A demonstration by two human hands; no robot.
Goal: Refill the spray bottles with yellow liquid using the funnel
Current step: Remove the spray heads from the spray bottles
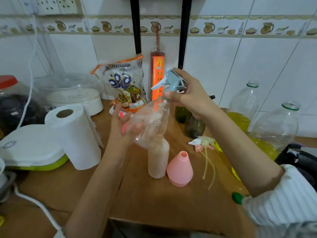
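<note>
at centre frame the left hand cradles the tilted clear spray bottle with relaxed fingers; the right hand grips its grey trigger head. lower centre stands an uncapped pink bottle; yellow-liquid jugs sit far right.

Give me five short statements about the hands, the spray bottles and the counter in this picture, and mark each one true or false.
1. The right hand grips the grey trigger sprayer on the clear spray bottle. True.
2. The left hand rests flat on the paper towel roll. False: it supports the clear bottle's body.
3. The pink bottle stands uncapped on the wooden counter. True.
4. The pink bottle wears its sprayer. False: two loose sprayer heads lie beside it.
5. The large bottles at right hold yellow liquid. True.
</note>
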